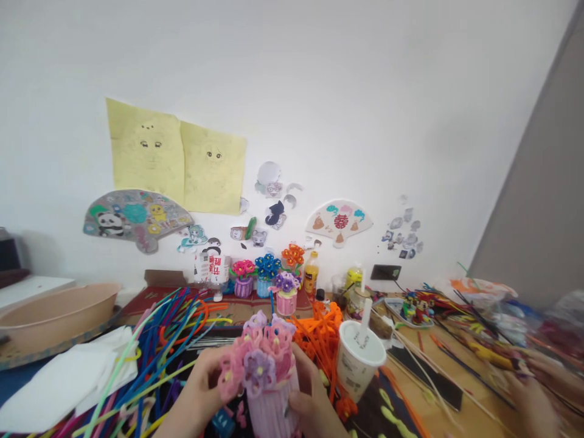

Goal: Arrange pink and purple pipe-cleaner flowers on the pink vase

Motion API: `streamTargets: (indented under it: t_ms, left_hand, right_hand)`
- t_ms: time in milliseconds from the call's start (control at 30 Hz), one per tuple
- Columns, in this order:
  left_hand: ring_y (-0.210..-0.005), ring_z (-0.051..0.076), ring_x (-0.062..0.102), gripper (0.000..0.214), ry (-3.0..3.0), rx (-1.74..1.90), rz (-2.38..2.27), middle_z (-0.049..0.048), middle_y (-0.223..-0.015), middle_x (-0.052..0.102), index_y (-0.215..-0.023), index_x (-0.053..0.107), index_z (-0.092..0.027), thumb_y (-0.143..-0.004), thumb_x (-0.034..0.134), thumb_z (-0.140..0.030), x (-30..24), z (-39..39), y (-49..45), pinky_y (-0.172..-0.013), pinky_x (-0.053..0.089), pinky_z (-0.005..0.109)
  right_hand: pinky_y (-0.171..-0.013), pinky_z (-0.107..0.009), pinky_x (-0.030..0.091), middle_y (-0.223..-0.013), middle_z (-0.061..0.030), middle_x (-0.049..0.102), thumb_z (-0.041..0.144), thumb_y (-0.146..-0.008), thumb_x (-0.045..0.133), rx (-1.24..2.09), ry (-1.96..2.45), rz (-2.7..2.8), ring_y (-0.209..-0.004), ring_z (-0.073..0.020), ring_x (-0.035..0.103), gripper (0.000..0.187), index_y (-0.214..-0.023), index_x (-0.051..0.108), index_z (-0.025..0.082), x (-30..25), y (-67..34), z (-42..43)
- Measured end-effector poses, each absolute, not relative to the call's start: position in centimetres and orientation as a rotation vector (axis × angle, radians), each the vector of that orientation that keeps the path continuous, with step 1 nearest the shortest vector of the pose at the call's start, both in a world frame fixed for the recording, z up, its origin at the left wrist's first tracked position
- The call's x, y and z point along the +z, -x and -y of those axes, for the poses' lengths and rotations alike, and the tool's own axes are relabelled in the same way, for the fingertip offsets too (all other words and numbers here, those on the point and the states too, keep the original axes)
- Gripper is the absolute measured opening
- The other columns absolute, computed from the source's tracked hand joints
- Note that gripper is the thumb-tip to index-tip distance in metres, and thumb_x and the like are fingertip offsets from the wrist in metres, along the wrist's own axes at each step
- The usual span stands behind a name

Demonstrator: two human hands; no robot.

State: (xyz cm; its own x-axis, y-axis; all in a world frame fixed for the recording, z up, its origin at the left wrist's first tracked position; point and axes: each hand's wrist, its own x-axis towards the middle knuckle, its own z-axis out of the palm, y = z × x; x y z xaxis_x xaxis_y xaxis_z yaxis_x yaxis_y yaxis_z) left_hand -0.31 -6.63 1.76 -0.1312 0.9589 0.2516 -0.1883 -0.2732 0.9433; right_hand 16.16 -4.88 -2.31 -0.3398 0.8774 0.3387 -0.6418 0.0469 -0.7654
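Note:
A pink pipe-cleaner flower pot [269,389] with pink and purple flowers sits low in the middle of the head view. My left hand [196,395] grips its left side, fingers pinched at a pink flower. From the right, my right hand [310,401] wraps round the pot's ribbed body. Both hands are closed on the pot.
Loose pipe cleaners [168,340] in many colours cover the table on the left. A white paper cup with a straw [358,359] stands just right of my hands. Small finished flower pots [267,280] line the wall. A tan basin [55,310] lies far left. Another person's blurred hand [533,395] is at the right.

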Motion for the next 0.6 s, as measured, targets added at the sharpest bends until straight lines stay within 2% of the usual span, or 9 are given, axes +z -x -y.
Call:
streamTargets:
  t_ms: [167,233,300,367,433,467,500,533,600]
  left_hand:
    - [-0.064,0.017,0.056,0.045,-1.220,1.517,-0.913,0.0005,-0.060,0.059,-0.060,0.068,-0.016,-0.047,0.087,-0.054,1.5,6.0,0.7,-0.064,0.049,0.024]
    - [-0.076,0.021,0.061,0.045,-1.269,1.500,-0.876,0.0029,-0.074,0.066,-0.076,0.071,-0.017,-0.051,0.087,-0.050,1.2,5.5,1.1,-0.071,0.051,0.025]
    - [-0.095,0.027,0.063,0.061,-1.335,1.471,-0.861,0.0066,-0.099,0.070,-0.101,0.070,-0.020,-0.052,0.086,-0.052,0.7,4.7,1.6,-0.079,0.052,0.028]
    - [-0.111,0.031,0.058,0.078,-1.358,1.452,-0.899,0.0086,-0.116,0.066,-0.113,0.065,-0.021,-0.047,0.088,-0.053,0.1,4.1,2.0,-0.089,0.051,0.031]
    - [-0.111,0.033,0.058,0.082,-1.363,1.426,-0.940,0.0105,-0.112,0.068,-0.107,0.069,-0.020,-0.033,0.095,-0.040,-0.6,3.6,1.9,-0.094,0.050,0.034]
    - [-0.105,0.032,0.061,0.076,-1.361,1.407,-0.949,0.0109,-0.106,0.070,-0.103,0.070,-0.020,-0.034,0.096,-0.038,-0.9,3.5,1.7,-0.092,0.052,0.036]
    - [-0.097,0.029,0.064,0.065,-1.359,1.380,-0.950,0.0108,-0.099,0.071,-0.099,0.070,-0.019,-0.043,0.094,-0.040,-1.3,3.4,1.5,-0.088,0.054,0.038]
    - [-0.090,0.025,0.066,0.051,-1.343,1.368,-0.952,0.0095,-0.095,0.071,-0.098,0.069,-0.018,-0.059,0.086,-0.046,-1.6,3.3,1.2,-0.084,0.055,0.039]
    - [-0.084,0.019,0.066,0.036,-1.296,1.373,-0.962,0.0070,-0.095,0.069,-0.100,0.065,-0.016,-0.085,0.063,-0.048,-2.3,3.1,0.8,-0.079,0.056,0.039]
  right_hand:
    - [-0.095,-0.044,0.045,-0.107,-0.0091,0.071,0.045,-0.041,0.091,1.599,0.264,1.082,-0.111,-0.0332,0.062,0.077,-0.109,0.062,0.024,-2.8,-16.1,4.7]
    - [-0.097,-0.043,0.045,-0.112,-0.0090,0.069,0.042,-0.038,0.093,1.584,0.297,1.073,-0.112,-0.0324,0.061,0.083,-0.112,0.059,0.024,-2.9,-16.1,4.7]
    - [-0.095,-0.041,0.046,-0.113,-0.0088,0.069,0.040,-0.038,0.093,1.576,0.315,1.085,-0.112,-0.0315,0.061,0.082,-0.111,0.059,0.024,-2.8,-16.2,4.8]
    - [-0.090,-0.039,0.048,-0.112,-0.0083,0.069,0.036,-0.040,0.093,1.566,0.318,1.115,-0.109,-0.0302,0.063,0.075,-0.107,0.059,0.024,-2.6,-16.2,4.9]
    - [-0.087,-0.037,0.050,-0.112,-0.0079,0.069,0.033,-0.041,0.093,1.561,0.302,1.138,-0.107,-0.0291,0.063,0.070,-0.102,0.060,0.024,-2.2,-16.1,5.0]
    - [-0.087,-0.036,0.050,-0.113,-0.0079,0.069,0.033,-0.041,0.093,1.557,0.289,1.149,-0.108,-0.0289,0.063,0.069,-0.101,0.060,0.023,-2.1,-16.1,5.0]
    - [-0.088,-0.036,0.049,-0.115,-0.0081,0.068,0.032,-0.042,0.093,1.558,0.278,1.160,-0.109,-0.0290,0.062,0.070,-0.102,0.059,0.023,-2.0,-16.0,5.0]
    - [-0.089,-0.037,0.048,-0.116,-0.0086,0.067,0.032,-0.042,0.093,1.559,0.268,1.177,-0.111,-0.0293,0.061,0.071,-0.104,0.059,0.023,-1.9,-16.0,5.0]
    - [-0.091,-0.038,0.047,-0.117,-0.0095,0.067,0.029,-0.043,0.092,1.554,0.270,1.221,-0.112,-0.0293,0.060,0.073,-0.108,0.059,0.021,-1.8,-15.9,5.0]
